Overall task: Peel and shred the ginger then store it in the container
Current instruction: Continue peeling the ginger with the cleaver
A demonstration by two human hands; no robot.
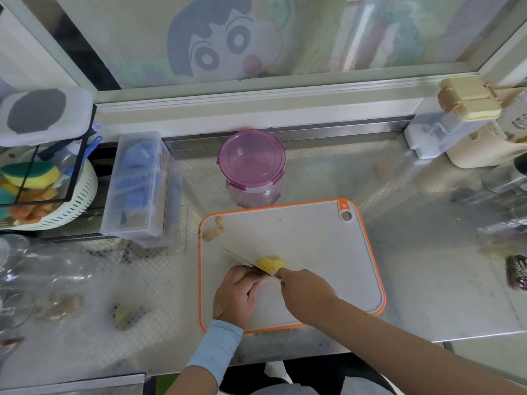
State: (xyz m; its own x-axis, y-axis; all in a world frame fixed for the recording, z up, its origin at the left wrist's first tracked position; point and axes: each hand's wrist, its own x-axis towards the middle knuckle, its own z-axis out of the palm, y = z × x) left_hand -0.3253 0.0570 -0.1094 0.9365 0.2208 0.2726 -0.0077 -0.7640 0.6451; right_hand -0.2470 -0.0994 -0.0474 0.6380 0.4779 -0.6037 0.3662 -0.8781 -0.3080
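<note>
Showing bare yellow flesh, the ginger (pixel 271 263) meets the knife (pixel 242 259) blade.

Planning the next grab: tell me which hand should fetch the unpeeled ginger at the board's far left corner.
Left. The left hand is at the left side of the cutting board, nearest the unpeeled ginger. The right hand appears to hold the knife and would have to reach across.

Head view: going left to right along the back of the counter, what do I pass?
White colander basket → clear compartment box → purple-lidded container → clear dispenser with yellow lid.
</note>
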